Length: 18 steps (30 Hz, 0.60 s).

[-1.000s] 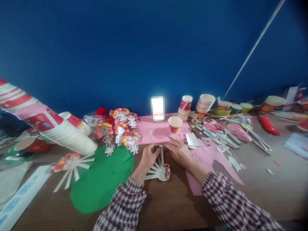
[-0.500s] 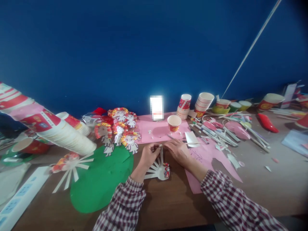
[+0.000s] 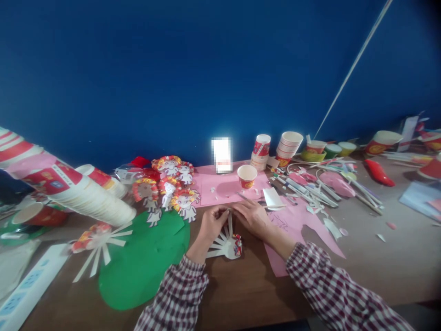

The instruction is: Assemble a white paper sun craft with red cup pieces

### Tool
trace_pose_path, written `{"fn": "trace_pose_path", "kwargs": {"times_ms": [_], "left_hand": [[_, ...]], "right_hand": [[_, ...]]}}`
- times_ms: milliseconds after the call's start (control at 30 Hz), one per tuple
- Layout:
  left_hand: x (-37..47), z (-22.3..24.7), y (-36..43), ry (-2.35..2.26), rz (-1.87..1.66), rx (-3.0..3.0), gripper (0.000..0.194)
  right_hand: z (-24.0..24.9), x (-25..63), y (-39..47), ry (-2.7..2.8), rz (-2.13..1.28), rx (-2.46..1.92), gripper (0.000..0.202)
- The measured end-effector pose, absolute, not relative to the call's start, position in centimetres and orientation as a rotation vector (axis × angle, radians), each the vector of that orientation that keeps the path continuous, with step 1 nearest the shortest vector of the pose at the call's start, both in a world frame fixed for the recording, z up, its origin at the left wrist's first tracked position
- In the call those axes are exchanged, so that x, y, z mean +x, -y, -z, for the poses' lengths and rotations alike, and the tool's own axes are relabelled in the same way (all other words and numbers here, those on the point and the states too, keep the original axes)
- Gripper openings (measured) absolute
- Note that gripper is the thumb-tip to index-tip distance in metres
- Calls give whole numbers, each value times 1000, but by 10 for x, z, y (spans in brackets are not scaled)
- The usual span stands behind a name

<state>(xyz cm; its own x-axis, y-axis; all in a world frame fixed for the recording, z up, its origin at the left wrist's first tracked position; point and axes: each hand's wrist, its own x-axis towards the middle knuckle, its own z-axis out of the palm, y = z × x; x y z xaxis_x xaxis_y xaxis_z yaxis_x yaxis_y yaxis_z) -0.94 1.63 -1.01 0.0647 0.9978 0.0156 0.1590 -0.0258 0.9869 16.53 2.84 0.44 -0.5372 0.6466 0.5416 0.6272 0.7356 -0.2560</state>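
A paper cup cut into fanned-out strips (image 3: 231, 249) lies on the table with its round white base toward me. Some red printed pieces are curled at its right side. My left hand (image 3: 212, 226) pinches the far end of one upright strip between thumb and fingers. My right hand (image 3: 254, 218) meets it there, fingers closed at the same strip tip. The fingertips mostly hide that tip. A thin stick shows on both sides of my right hand; whether it is held I cannot tell.
A green paper sheet (image 3: 144, 266) and another cut cup with curled strips (image 3: 91, 238) lie left. Paper figures (image 3: 168, 186) are beyond. A single paper cup (image 3: 247, 177) stands on pink paper (image 3: 210, 195). Markers (image 3: 303, 188) and scraps lie right; a long cup stack (image 3: 86, 193) leans in left.
The view has shifted slightly. Both hands stay at the same strip tip, and less of that tip shows between the fingers now.
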Motion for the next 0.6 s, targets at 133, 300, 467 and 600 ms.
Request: {"fn": "trace_pose_path", "kwargs": {"times_ms": [133, 300, 467, 600], "left_hand": [[-10, 11, -16, -1254, -1086, 1412, 22], [-11, 11, -16, -1294, -1048, 1426, 25], [-10, 12, -16, -1314, -1046, 1386, 27], [-10, 11, -16, -1316, -1054, 1421, 27]], "right_hand": [[-4, 164, -28, 2294, -34, -948, 20], [-2, 165, -28, 2263, -60, -916, 18], [-3, 165, -27, 2257, -77, -921, 16], [-3, 165, -27, 2267, -59, -935, 17]]}}
